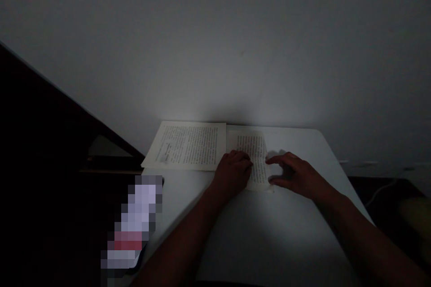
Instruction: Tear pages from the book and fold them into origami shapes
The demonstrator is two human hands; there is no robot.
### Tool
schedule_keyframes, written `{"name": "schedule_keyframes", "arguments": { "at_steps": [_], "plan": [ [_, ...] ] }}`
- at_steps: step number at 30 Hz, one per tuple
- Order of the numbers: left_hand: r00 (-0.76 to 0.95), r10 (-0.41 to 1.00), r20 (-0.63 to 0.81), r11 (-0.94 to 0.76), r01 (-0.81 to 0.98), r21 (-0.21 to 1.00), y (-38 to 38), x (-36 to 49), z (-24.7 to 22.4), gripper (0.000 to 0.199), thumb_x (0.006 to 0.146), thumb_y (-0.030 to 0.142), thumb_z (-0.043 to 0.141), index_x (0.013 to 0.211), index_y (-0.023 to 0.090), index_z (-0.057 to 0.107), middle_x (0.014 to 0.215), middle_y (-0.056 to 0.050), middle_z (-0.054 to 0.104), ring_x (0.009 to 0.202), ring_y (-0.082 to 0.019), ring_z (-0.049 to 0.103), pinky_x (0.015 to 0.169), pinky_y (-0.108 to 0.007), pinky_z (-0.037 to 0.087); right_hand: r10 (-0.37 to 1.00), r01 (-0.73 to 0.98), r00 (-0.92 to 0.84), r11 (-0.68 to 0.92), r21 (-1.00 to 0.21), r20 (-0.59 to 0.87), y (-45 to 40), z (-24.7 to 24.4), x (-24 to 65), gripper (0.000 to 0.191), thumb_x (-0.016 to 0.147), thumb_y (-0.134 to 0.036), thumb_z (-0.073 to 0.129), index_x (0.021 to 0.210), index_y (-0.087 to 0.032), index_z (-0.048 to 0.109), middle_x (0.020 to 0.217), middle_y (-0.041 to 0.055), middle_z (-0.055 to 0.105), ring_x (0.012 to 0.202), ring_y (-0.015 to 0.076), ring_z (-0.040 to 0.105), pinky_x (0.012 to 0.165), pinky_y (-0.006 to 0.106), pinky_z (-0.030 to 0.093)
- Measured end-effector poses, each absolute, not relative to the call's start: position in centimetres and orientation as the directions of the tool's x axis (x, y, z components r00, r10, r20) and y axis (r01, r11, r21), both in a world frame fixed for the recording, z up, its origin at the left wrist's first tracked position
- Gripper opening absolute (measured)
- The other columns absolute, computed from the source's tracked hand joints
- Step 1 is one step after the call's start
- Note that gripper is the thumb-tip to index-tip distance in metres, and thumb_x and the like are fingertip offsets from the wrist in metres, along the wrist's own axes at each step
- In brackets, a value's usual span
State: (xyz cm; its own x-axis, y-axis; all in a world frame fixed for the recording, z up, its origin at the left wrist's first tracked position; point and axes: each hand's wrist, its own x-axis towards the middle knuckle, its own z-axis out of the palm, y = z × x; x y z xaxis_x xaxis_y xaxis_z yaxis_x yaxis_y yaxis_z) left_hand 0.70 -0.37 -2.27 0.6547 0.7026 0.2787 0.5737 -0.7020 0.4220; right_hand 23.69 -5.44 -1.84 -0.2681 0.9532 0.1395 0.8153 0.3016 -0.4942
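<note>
A narrow printed sheet, seemingly folded, lies on the white table in dim light. Over its left part rests my left hand, fingers curled and pressed down on the paper, hiding some of the text. At the sheet's right edge is my right hand. Its thumb and index finger are spread apart in a C shape, the tips at or just touching the edge, and nothing shows between them. Left of my left hand, a larger printed page lies flat near the wall.
A phone with a blurred, lit screen lies along the table's left edge. The pale wall rises directly behind the table. Dark areas flank both sides, with a thin cable at right.
</note>
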Motion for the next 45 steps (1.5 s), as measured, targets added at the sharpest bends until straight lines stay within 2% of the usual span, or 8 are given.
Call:
{"name": "schedule_keyframes", "arguments": {
  "at_steps": [5, 13, 19, 29, 34, 39, 45],
  "plan": [
    [0.642, 0.712, 0.283, -0.695, 0.589, 0.412, -0.5, 0.8, -2.1, 0.018, 0.088, 0.022, 0.050, 0.094, 0.018, 0.066, 0.103, -0.003, 0.063, 0.100, -0.020, 0.052, 0.087, -0.036, 0.042, 0.964, 0.826, -0.248, 0.259, -0.501, 0.090, -5.8, -1.4, 23.6, 0.061, 0.061, -0.044, 0.077, 0.115, -0.029, 0.055, 0.102, 0.0056, 0.060, 0.092, 0.0249, 0.057, 0.079, 0.040, 0.049],
    [0.625, 0.737, 0.257, -0.676, 0.665, 0.319, -1.8, 1.4, -1.9, 0.022, 0.081, 0.025, 0.055, 0.102, 0.019, 0.058, 0.111, -0.008, 0.055, 0.105, -0.025, 0.047, 0.089, -0.042, 0.040, 0.966, 0.829, -0.248, 0.250, -0.500, 0.072, -5.9, -1.5, 23.5, 0.066, 0.061, -0.046, 0.076, 0.120, -0.030, 0.052, 0.106, 0.0067, 0.059, 0.098, 0.0271, 0.055, 0.084, 0.043, 0.047],
    [0.614, 0.749, 0.248, -0.660, 0.663, 0.353, -2.0, 1.5, -2.3, 0.028, 0.082, 0.025, 0.055, 0.109, 0.022, 0.055, 0.114, -0.007, 0.052, 0.107, -0.025, 0.044, 0.091, -0.042, 0.039, 0.972, 0.862, -0.225, 0.233, -0.450, 0.071, -5.5, -1.7, 23.6, 0.082, 0.054, -0.051, 0.079, 0.127, -0.031, 0.046, 0.115, 0.0086, 0.056, 0.107, 0.0320, 0.050, 0.091, 0.049, 0.040],
    [0.614, 0.750, 0.246, -0.659, 0.660, 0.361, -2.0, 1.5, -2.5, 0.027, 0.082, 0.024, 0.055, 0.109, 0.021, 0.055, 0.114, -0.007, 0.051, 0.109, -0.024, 0.044, 0.094, -0.042, 0.038, 0.966, 0.890, -0.255, 0.250, -0.382, 0.038, -4.2, -1.6, 23.8, 0.106, 0.047, -0.063, 0.077, 0.137, -0.030, 0.033, 0.126, 0.0141, 0.048, 0.120, 0.0381, 0.039, 0.097, 0.053, 0.032],
    [0.620, 0.744, 0.249, -0.666, 0.653, 0.360, -2.0, 1.4, -2.6, 0.026, 0.083, 0.023, 0.054, 0.109, 0.020, 0.055, 0.115, -0.007, 0.051, 0.108, -0.024, 0.045, 0.095, -0.041, 0.038, 0.955, 0.899, -0.295, 0.281, -0.335, 0.009, -3.0, -1.8, 24.0, 0.127, 0.039, -0.067, 0.076, 0.144, -0.024, 0.021, 0.136, 0.0186, 0.041, 0.129, 0.0421, 0.029, 0.100, 0.055, 0.026],
    [0.628, 0.735, 0.258, -0.676, 0.648, 0.351, -2.0, 1.4, -2.7, 0.027, 0.083, 0.023, 0.054, 0.110, 0.021, 0.054, 0.115, -0.008, 0.052, 0.108, -0.024, 0.046, 0.096, -0.042, 0.038, 0.934, 0.897, -0.357, 0.338, -0.286, -0.015, -1.7, -2.1, 24.4, 0.138, 0.036, -0.067, 0.076, 0.147, -0.020, 0.009, 0.146, 0.0193, 0.031, 0.134, 0.0430, 0.022, 0.104, 0.056, 0.019],
    [0.625, 0.735, 0.263, -0.677, 0.658, 0.331, -2.1, 1.5, -2.5, 0.026, 0.082, 0.023, 0.055, 0.108, 0.020, 0.055, 0.114, -0.008, 0.052, 0.108, -0.024, 0.046, 0.095, -0.042, 0.038, 0.918, 0.901, -0.386, 0.355, -0.250, -0.088, -0.8, -1.8, 24.0, 0.143, 0.031, -0.070, 0.075, 0.148, -0.019, 0.012, 0.154, 0.0179, 0.013, 0.138, 0.0436, 0.009, 0.108, 0.059, 0.008]
  ]
}}
